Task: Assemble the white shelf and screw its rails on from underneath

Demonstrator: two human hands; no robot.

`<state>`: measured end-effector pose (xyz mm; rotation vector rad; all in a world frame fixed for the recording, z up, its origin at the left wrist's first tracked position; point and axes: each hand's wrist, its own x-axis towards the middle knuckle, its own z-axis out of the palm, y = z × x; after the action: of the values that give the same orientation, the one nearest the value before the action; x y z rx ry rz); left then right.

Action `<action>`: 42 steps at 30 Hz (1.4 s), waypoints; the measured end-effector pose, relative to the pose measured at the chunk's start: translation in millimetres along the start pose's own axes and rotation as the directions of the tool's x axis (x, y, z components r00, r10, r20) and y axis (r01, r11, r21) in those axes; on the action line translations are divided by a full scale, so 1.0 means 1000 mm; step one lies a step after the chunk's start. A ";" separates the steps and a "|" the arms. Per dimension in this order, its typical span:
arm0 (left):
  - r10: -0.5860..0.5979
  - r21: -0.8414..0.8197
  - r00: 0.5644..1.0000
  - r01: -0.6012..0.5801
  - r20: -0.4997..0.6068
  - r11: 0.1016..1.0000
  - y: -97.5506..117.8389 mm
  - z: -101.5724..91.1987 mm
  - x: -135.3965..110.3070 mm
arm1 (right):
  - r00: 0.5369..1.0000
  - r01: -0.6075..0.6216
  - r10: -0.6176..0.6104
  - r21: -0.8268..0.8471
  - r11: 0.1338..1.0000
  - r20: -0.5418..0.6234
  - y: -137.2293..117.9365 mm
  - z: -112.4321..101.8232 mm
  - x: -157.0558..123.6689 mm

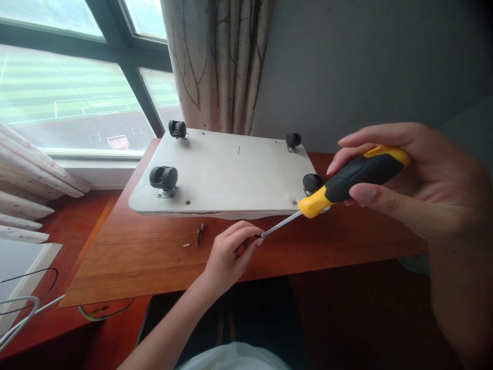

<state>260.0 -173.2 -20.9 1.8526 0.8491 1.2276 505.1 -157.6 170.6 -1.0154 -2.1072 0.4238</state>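
R hand (435, 192) has its fingers wrapped round the handle of a blk/yellow screwdriver (356, 177), shaft slanting down-left over the desk (146, 264), tip at the L hand (229, 257). L fingers are pinched at that tip on a small bit (260, 236), mostly hidden, can't ID. Beyond: white board (231, 174) on desk w/ 4 blk casters (164, 178) facing up. Screws (197, 237) & a pale scrap (186, 245) lie nr L hand.
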 end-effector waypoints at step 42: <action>-0.055 -0.057 0.998 0.057 0.024 0.997 -0.002 0.012 0.011 | 0.992 0.046 -0.098 -0.513 0.857 -0.074 -0.007 -0.005 0.014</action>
<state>274.0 -165.4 -21.1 1.7819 0.8397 1.1827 499.5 -150.9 185.1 -1.2136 -2.2080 -0.2430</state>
